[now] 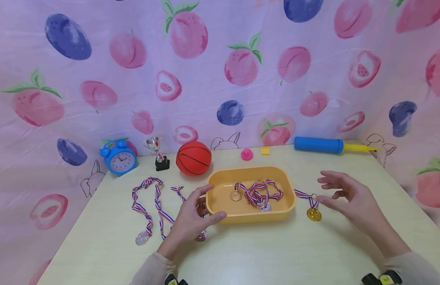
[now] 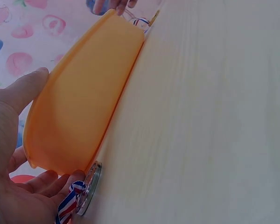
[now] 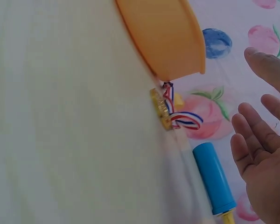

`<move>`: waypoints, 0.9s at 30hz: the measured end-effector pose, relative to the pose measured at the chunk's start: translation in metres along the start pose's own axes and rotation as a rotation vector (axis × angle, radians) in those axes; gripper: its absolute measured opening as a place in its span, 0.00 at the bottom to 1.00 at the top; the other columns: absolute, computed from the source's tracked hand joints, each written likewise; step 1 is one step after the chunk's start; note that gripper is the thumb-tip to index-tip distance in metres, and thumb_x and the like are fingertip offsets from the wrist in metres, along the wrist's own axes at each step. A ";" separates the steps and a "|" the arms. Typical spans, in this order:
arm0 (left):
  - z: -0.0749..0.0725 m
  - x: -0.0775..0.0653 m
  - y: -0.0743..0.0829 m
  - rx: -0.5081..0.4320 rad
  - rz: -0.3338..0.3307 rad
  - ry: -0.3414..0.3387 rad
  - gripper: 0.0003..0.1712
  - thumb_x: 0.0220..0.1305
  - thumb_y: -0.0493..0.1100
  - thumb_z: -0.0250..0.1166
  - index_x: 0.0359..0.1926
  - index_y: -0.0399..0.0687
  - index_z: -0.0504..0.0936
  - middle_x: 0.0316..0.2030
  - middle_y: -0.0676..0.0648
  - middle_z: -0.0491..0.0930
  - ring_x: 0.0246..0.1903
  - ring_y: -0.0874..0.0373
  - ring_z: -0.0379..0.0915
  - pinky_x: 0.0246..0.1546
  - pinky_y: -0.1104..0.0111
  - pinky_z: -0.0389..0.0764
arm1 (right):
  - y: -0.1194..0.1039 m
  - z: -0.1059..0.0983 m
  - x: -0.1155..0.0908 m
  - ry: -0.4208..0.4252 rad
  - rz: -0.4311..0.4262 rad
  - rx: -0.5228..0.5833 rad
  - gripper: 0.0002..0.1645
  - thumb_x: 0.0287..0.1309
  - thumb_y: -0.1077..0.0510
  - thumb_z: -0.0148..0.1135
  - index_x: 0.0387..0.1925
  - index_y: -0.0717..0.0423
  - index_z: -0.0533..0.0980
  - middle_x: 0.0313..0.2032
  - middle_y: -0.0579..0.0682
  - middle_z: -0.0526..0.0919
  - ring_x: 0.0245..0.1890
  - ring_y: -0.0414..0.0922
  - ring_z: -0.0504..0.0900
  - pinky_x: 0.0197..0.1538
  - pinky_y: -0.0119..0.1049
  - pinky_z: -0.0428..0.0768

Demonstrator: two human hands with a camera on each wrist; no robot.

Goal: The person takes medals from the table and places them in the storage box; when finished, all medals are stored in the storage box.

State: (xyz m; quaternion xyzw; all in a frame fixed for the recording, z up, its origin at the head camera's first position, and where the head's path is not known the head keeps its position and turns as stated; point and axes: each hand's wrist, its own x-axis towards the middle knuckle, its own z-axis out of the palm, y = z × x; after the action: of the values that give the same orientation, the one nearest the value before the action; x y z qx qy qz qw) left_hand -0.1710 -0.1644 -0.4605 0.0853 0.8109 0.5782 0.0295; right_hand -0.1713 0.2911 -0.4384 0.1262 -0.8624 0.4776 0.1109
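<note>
A yellow-orange plastic tray (image 1: 252, 218) stands mid-table with a bronze-coloured medal (image 1: 236, 195), a silver medal (image 1: 265, 206) and tangled striped ribbons inside. Around its left end, my left hand (image 1: 191, 221) grips it, thumb at the rim and fingers at the end wall. A medal (image 2: 89, 189) lies beside those fingers, partly hidden by the hand in the head view. To the right of the tray is a gold medal (image 1: 314, 214) on a red, white and blue ribbon. My right hand (image 3: 266, 144) hovers near it with spread fingers, apart from it in the right wrist view.
Left of the tray lies a silver medal (image 1: 142, 238) with a long ribbon, plus other ribbons. Along the back stand a blue alarm clock (image 1: 120, 160), a trophy cup (image 1: 159, 154), a red ball (image 1: 193, 158), a pink toy (image 1: 246, 154), a yellow block (image 1: 265, 150) and a blue pump (image 1: 317, 145).
</note>
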 end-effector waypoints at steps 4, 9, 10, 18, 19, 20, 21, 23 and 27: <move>0.000 0.001 -0.001 -0.007 0.002 -0.004 0.54 0.61 0.48 0.87 0.83 0.55 0.69 0.73 0.39 0.75 0.61 0.44 0.84 0.61 0.61 0.90 | 0.009 0.001 -0.007 -0.023 0.023 0.018 0.41 0.69 0.55 0.80 0.78 0.50 0.74 0.60 0.43 0.87 0.56 0.35 0.84 0.51 0.22 0.84; 0.000 0.001 -0.001 -0.007 0.003 -0.004 0.54 0.61 0.48 0.87 0.83 0.55 0.69 0.73 0.40 0.75 0.62 0.44 0.84 0.60 0.62 0.89 | 0.020 0.001 -0.013 -0.032 0.042 0.033 0.38 0.69 0.56 0.80 0.76 0.54 0.76 0.58 0.44 0.88 0.54 0.36 0.85 0.51 0.22 0.84; 0.000 0.001 -0.001 -0.006 0.002 -0.003 0.54 0.61 0.48 0.87 0.83 0.55 0.69 0.73 0.40 0.75 0.62 0.44 0.84 0.61 0.62 0.89 | 0.021 0.001 -0.014 -0.037 0.054 0.029 0.38 0.69 0.55 0.80 0.76 0.54 0.75 0.58 0.46 0.88 0.54 0.36 0.85 0.51 0.22 0.83; 0.000 0.000 0.000 0.009 -0.009 -0.004 0.53 0.62 0.50 0.87 0.83 0.57 0.69 0.74 0.41 0.75 0.63 0.44 0.83 0.63 0.57 0.88 | 0.027 0.001 -0.016 -0.122 0.187 0.004 0.40 0.70 0.49 0.79 0.77 0.52 0.74 0.63 0.57 0.85 0.55 0.41 0.84 0.52 0.23 0.84; 0.000 0.000 0.000 0.009 -0.010 -0.003 0.53 0.62 0.50 0.87 0.83 0.57 0.69 0.74 0.41 0.75 0.63 0.44 0.83 0.64 0.57 0.88 | 0.027 0.001 -0.016 -0.132 0.197 0.006 0.40 0.70 0.48 0.79 0.78 0.52 0.74 0.63 0.57 0.84 0.55 0.42 0.84 0.52 0.23 0.84; 0.000 0.000 0.000 0.007 -0.010 -0.003 0.53 0.62 0.50 0.87 0.83 0.57 0.69 0.74 0.41 0.75 0.63 0.44 0.83 0.64 0.56 0.88 | 0.028 0.002 -0.015 -0.140 0.206 0.008 0.41 0.70 0.48 0.79 0.78 0.52 0.74 0.63 0.57 0.84 0.55 0.43 0.84 0.52 0.23 0.84; 0.000 0.000 0.001 0.006 -0.010 -0.003 0.53 0.62 0.49 0.87 0.83 0.57 0.69 0.74 0.41 0.75 0.63 0.44 0.83 0.64 0.56 0.88 | 0.028 0.002 -0.015 -0.146 0.213 0.011 0.41 0.70 0.48 0.80 0.77 0.52 0.74 0.63 0.56 0.84 0.55 0.43 0.84 0.52 0.24 0.84; 0.000 0.000 0.001 0.004 -0.010 -0.002 0.53 0.62 0.49 0.87 0.83 0.57 0.69 0.74 0.41 0.75 0.63 0.44 0.83 0.64 0.56 0.88 | 0.028 0.003 -0.015 -0.156 0.221 0.018 0.41 0.69 0.48 0.80 0.77 0.52 0.75 0.63 0.56 0.85 0.55 0.44 0.83 0.51 0.24 0.84; 0.000 0.000 0.000 0.001 -0.013 0.000 0.53 0.62 0.49 0.87 0.83 0.57 0.70 0.73 0.41 0.75 0.63 0.44 0.83 0.64 0.56 0.88 | 0.029 0.004 -0.015 -0.171 0.225 0.027 0.41 0.69 0.48 0.81 0.77 0.53 0.75 0.61 0.56 0.85 0.55 0.45 0.83 0.51 0.24 0.84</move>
State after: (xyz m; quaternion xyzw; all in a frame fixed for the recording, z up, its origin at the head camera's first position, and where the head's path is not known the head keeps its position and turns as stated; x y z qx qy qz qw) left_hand -0.1711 -0.1645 -0.4601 0.0802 0.8116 0.5778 0.0331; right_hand -0.1665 0.3042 -0.4681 0.0705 -0.8709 0.4860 -0.0189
